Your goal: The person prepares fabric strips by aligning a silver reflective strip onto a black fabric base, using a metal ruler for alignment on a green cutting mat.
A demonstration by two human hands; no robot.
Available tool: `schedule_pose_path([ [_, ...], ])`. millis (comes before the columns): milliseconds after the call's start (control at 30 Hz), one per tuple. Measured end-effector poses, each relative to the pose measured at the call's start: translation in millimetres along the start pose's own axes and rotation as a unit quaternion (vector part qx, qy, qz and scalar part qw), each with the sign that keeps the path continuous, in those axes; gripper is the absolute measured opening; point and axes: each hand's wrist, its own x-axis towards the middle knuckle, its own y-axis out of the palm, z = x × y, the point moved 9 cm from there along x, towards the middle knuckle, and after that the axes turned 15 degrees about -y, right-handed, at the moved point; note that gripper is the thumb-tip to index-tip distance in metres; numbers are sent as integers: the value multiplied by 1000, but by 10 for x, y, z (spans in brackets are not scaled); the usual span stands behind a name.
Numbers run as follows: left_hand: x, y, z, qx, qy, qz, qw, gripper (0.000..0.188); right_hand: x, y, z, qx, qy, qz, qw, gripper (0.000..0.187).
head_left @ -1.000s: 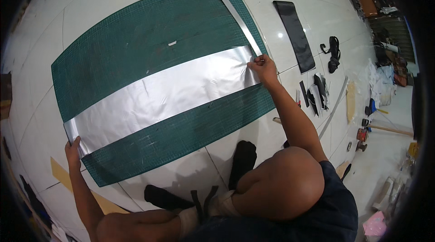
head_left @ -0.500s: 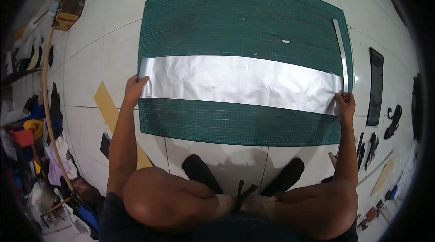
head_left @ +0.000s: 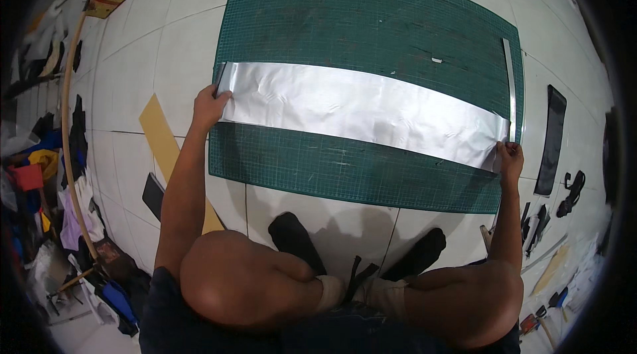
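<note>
The floor (head_left: 186, 2) is pale tile, and the green mat (head_left: 345, 15) takes up its middle. Across the mat, nearly from its left edge to its right, lies the silver sheet (head_left: 358, 102). It looks fully spread, so that much seems done; what seems unfinished is the flattening — creases run over its surface, both ends bend near the hands, and neither end has been let go. I see no cut line on it.

Left of the mat stretches a long pole (head_left: 68, 135), and nearer the mat's lower left corner lies a tan board (head_left: 161, 134), partly behind the left forearm. To the right of the mat, apart from it, is a black strip (head_left: 552, 141). A narrow silver bar (head_left: 509, 82) lies along the mat's right edge, its lower end close to the right hand (head_left: 509, 157).

That hand pinches the sheet's right end; whether it also touches the bar I cannot tell. The left hand (head_left: 211, 106) grasps the other end at the mat's left edge, thumb on top. Farther right of the mat sits a bundled black cord (head_left: 572, 193); on the mat's upper right part — a small white scrap (head_left: 436, 60).
</note>
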Motion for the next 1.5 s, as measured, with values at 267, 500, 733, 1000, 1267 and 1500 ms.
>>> schedule_pose_path([
  [267,41,-44,-1,30,25,-39,998,46,61,-2,-224,41,-27,-2,999,29],
  [500,-795,43,-937,139,210,-193,949,58,26,25,-99,-41,8,39,998,39],
  [733,-1784,1256,-1675,276,401,76,870,64,63,38,-186,-110,36,31,993,47],
  [1000,-1769,1421,-1695,208,413,99,881,66,-1,-76,-166,-99,66,26,993,39],
  [1267,-1914,1355,-1804,255,394,109,876,73,127,-980,-503,-2,91,-138,986,49],
  [1500,-1860,1550,-1868,304,423,89,849,67,-252,-2972,-2313,-199,290,-271,896,51],
])
